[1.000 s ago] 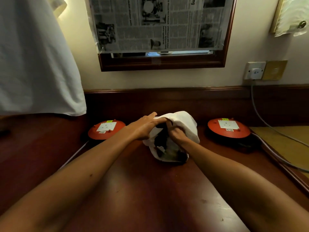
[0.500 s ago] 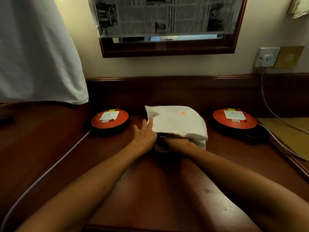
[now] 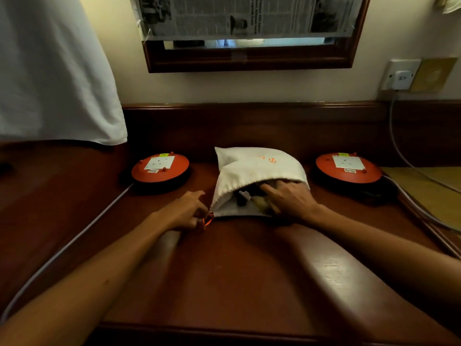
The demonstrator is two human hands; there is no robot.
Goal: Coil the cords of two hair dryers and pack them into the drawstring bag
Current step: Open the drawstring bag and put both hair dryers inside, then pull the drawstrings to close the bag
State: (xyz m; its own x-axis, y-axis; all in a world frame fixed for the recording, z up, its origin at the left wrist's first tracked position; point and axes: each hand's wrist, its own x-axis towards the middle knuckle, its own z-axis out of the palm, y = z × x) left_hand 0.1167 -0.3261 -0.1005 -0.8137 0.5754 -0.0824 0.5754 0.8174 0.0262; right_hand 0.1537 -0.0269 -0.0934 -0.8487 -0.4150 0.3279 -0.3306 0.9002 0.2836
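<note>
A white drawstring bag (image 3: 259,168) with orange print lies flat on the wooden table (image 3: 237,270), its mouth facing me. Dark hair dryer parts and a white plug (image 3: 245,197) show inside the mouth. My right hand (image 3: 289,199) rests at the right side of the opening, fingers reaching in over the contents. My left hand (image 3: 187,212) sits at the bag's left corner and pinches the orange drawstring (image 3: 208,219) there. The cords are hidden inside the bag.
Two round orange extension reels stand on either side of the bag, one at the left (image 3: 161,167) and one at the right (image 3: 348,167). A grey cable (image 3: 64,248) runs along the left. A wall socket (image 3: 400,74) and a framed mirror (image 3: 249,58) are behind.
The bag was laid flat with its mouth toward me. My left hand slid off the bag's side down to the orange drawstring; my right hand now reaches into the opening.
</note>
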